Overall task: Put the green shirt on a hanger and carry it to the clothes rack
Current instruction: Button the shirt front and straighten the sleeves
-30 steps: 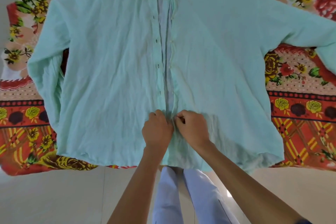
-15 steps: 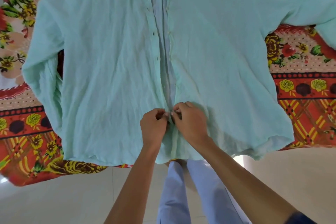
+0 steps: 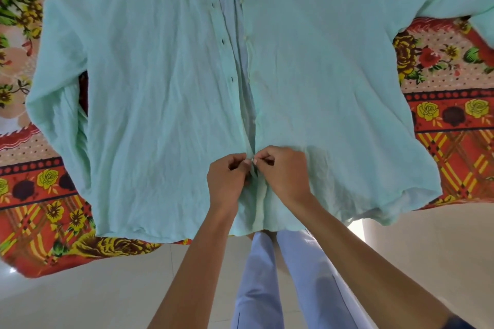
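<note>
The green shirt point(image 3: 160, 93) lies spread flat, front up, on a floral bedspread, sleeves out to both sides. Its front is open above my hands, with the inner back showing in the gap. My left hand point(image 3: 227, 181) pinches the left placket edge low on the shirt front. My right hand point(image 3: 283, 173) pinches the right placket edge right beside it, fingertips of both hands meeting at the seam. The hanger does not show in this frame; the collar runs off the top edge.
The red, orange and yellow floral bedspread point(image 3: 454, 120) covers the bed under the shirt. My legs in pale blue trousers point(image 3: 294, 288) stand against the bed's near edge on a light tiled floor point(image 3: 80, 296).
The view has tilted down, so the collar and hanger hook slid out of the top. My two hands stay at the same low spot on the placket, fingertips drawn closer together.
</note>
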